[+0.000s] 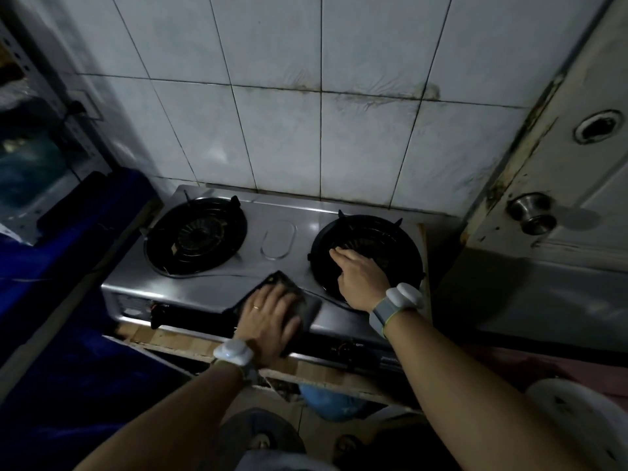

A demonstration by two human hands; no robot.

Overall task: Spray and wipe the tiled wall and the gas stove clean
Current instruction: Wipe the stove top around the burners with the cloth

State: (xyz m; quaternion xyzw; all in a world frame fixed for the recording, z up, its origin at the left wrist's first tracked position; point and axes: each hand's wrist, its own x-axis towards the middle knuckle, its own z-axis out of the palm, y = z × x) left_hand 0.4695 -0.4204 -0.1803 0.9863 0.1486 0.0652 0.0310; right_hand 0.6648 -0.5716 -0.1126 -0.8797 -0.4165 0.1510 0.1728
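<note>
Fingers of the left hand lie spread and nearly straight, pressed flat on a dark cloth at the front edge of the gas stove, curled round nothing; the hand is a little blurred; the cloth's far corner points toward 12 o'clock, between the two burners; at 2 o'clock from that hand the right hand rests on the right burner, its own fingers stretched out toward 10 o'clock over the black ring, the thumb tucked below, gripping nothing that shows; each wrist carries a white wristband; the steel stove sits on a tabletop with a worn wooden edge, its back against the tiled wall; the left burner lies at 10 o'clock from the cloth, and an oval plate is set in the steel between the burners; the white tiles rise at 12 o'clock, with brownish streaks along a grout line above the right burner; at 3 o'clock stands a pale, stained door with a round metal knob; at 9 o'clock a dark blue cover drapes beside the stove; under the tabletop, at 6 o'clock, a rounded blue object shows, too dim to name.
</note>
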